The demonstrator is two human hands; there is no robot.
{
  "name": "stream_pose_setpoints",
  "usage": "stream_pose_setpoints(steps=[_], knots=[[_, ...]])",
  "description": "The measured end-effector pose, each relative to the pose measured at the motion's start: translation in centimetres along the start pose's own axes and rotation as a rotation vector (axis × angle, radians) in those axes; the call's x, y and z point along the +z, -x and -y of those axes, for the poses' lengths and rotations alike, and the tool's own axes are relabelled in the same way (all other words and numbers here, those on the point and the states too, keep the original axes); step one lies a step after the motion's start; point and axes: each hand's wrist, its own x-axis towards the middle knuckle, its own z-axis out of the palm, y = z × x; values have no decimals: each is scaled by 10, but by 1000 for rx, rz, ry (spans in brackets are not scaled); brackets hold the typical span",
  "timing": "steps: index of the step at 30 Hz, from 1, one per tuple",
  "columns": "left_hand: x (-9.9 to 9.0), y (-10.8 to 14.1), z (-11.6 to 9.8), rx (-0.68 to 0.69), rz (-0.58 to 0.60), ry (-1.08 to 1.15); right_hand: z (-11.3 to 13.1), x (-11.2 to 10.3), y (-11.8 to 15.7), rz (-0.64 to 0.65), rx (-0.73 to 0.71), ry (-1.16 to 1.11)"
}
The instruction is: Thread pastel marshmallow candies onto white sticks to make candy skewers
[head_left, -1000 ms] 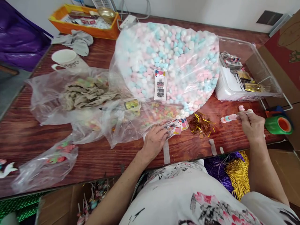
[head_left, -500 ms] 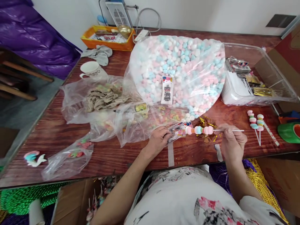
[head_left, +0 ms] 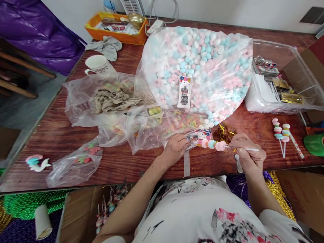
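A candy skewer [head_left: 212, 144] with pink, blue and white pieces on a white stick points left, its near end gripped by my right hand [head_left: 249, 153]. The fingers are closed round the stick, and a bit of gold tie shows by them. My left hand [head_left: 178, 147] presses closed fingers on the printed plastic packaging [head_left: 199, 135], and the skewer's left end lies at that packaging. Gold twist ties [head_left: 225, 132] form a pile just behind the skewer. Two finished-looking candy skewers [head_left: 277, 130] lie to the right of my right hand.
A large bag of pastel candies [head_left: 197, 67] fills the middle back. Clear bags with gummies [head_left: 116, 131] and a crumpled cloth [head_left: 113, 101] lie left. Further off are a white mug [head_left: 100, 67], an orange tray [head_left: 116, 33], and a clear bin [head_left: 268, 98] at right. Green tape [head_left: 314, 145] sits far right.
The view has shifted slightly. My right hand has lowered the skewer toward the table, and its stick now slants down to the right. A gold tie now shows at my right fingers.
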Motion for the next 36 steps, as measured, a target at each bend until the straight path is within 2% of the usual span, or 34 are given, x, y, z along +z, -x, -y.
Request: stream_pose_setpoints(steps=[5,12,20,25,29,32,36], knots=[[-1,4,2,47,51,-17,1,-1,-9,74,2,18],[-9,3,2,100,48,46,-21,-1,-8,-156,91,-162],[-8,6,-1,98,30,90,-27,-6,3,-111,160,-68],[-7,6,-6,140,-12,105,-30,7,10,15,158,-122],[-15,2,-13,53,-64,131,-29,15,9,-18,156,-238],[-22,-2,-22,2,0,52,-26,19,7,-51,176,-289],[-20,-4,-31,-24,197,12,-20,25,8,24,128,-268]])
